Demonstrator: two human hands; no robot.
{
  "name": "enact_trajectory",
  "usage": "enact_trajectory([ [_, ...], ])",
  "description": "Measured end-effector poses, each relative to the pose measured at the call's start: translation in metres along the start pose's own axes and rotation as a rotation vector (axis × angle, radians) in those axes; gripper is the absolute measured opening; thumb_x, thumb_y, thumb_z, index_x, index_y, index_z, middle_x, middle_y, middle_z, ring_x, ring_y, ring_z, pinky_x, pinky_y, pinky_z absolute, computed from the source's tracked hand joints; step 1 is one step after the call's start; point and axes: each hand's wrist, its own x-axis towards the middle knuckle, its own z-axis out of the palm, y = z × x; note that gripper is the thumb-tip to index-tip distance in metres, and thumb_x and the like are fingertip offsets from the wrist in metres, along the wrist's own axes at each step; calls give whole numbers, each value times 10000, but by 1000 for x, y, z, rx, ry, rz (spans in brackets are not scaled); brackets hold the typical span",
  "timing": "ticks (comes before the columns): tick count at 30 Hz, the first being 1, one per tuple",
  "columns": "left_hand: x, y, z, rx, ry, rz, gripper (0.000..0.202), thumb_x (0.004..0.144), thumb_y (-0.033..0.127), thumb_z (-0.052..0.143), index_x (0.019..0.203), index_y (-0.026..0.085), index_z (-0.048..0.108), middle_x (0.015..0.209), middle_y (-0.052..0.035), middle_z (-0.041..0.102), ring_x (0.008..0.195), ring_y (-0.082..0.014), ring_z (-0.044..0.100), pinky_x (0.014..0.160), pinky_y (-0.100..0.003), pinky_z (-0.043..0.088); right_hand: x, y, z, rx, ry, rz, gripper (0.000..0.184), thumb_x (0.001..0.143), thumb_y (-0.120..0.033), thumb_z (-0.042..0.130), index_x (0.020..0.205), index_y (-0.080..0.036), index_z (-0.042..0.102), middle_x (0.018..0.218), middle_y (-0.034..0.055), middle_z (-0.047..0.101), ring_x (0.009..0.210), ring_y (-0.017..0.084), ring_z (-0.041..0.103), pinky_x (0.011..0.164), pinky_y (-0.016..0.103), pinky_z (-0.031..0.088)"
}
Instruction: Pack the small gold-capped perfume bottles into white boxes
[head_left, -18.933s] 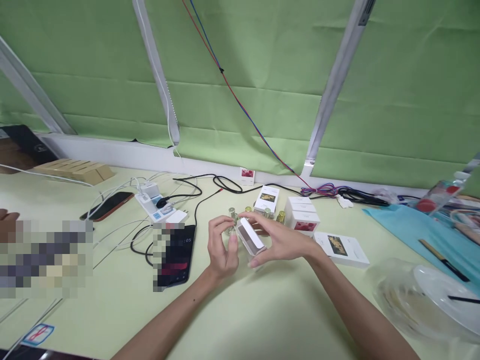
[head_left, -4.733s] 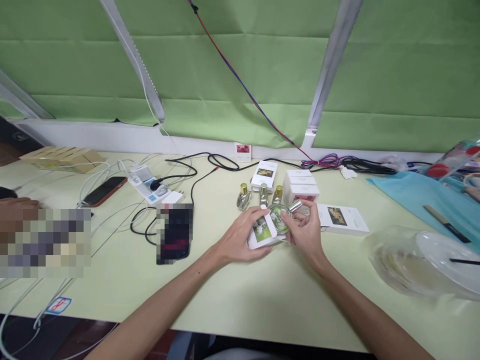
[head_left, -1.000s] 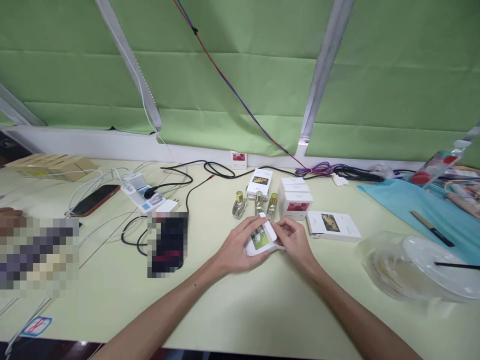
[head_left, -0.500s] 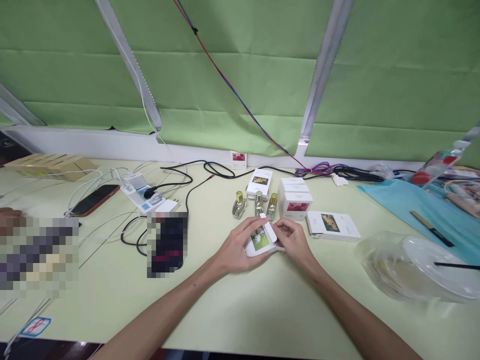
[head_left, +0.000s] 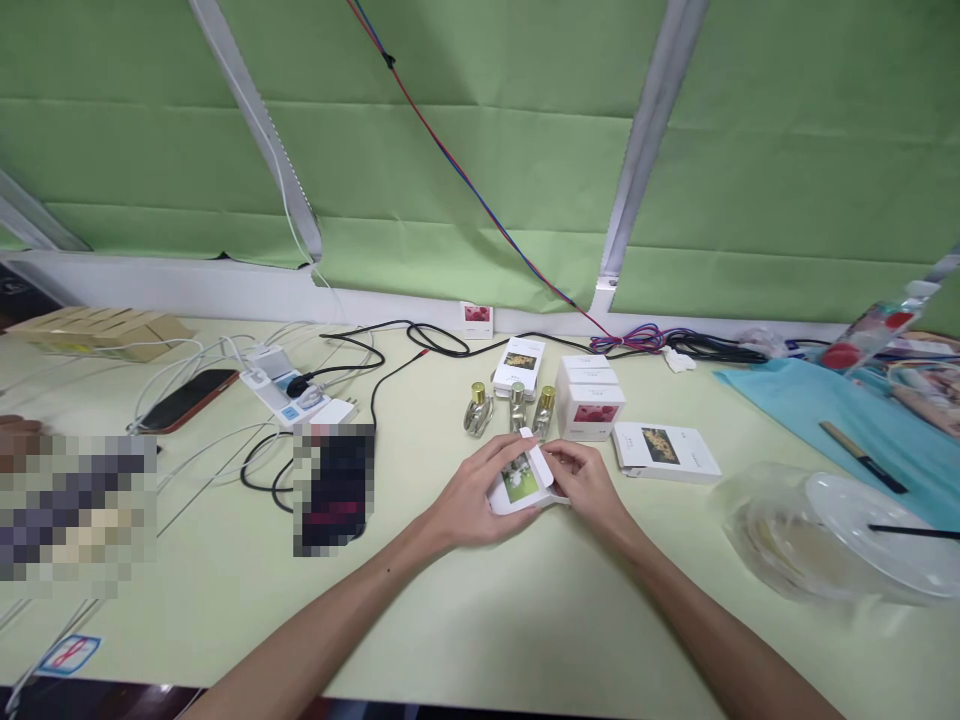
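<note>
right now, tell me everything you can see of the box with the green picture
The box looks like thin white card, its green picture showing white patches. The left hand grips it at a slant in front of three bottles, flaps open beside the right hand. Whether it touches the table is unclear.

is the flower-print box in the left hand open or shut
Open: at the end facing the right hand, the flower-print box has white flaps sticking out, not tucked in.
</note>
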Motion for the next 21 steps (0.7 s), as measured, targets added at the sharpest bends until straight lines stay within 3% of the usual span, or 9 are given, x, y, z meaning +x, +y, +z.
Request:
enact_trajectory([
  [21, 1, 2, 1, -15, 19, -9, 728, 790, 346, 760, 1449, 264, 462, 1443, -103, 546, 1314, -262, 557, 1120, -390, 469, 1, -2, 1, -93, -71, -56, 341, 920, -453, 588, 866, -165, 763, 771, 55, 682, 700, 186, 572, 610, 269, 432],
])
